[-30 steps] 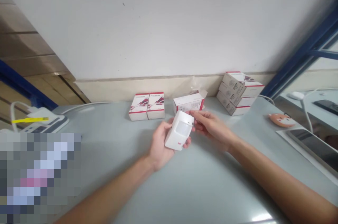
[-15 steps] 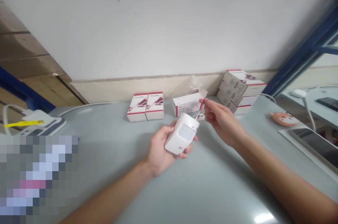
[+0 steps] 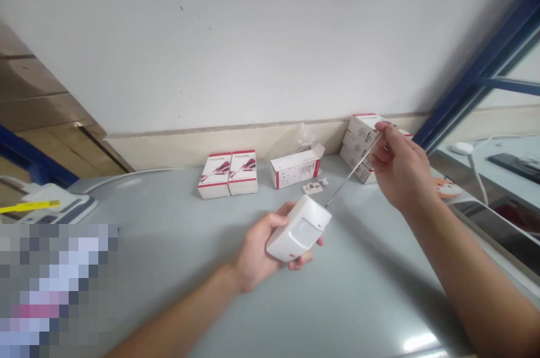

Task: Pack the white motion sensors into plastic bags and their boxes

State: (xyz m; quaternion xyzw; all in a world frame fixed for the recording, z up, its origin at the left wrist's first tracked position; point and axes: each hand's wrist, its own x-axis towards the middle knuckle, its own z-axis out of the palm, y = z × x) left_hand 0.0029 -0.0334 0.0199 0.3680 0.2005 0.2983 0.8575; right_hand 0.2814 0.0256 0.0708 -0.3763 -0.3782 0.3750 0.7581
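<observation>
My left hand [image 3: 257, 251] is wrapped round a white sensor device [image 3: 298, 228] with a curved lens window, held above the grey table [image 3: 177, 245]. A thin metal antenna [image 3: 353, 169] runs from the device's top corner up and to the right. My right hand [image 3: 399, 169] pinches the antenna's far tip, raised in front of the stacked boxes [image 3: 358, 147] at the back right.
Two red-and-white boxes [image 3: 228, 173] stand side by side near the wall, an opened box [image 3: 295, 168] beside them, with a small white part [image 3: 313, 187] in front. A round orange item [image 3: 442, 188] and a tablet [image 3: 498, 228] lie right. A white device [image 3: 50, 206] sits left.
My right hand has moved up and to the right, drawing the antenna out of the device to a much greater length. The left hand with the device has shifted slightly right and lower.
</observation>
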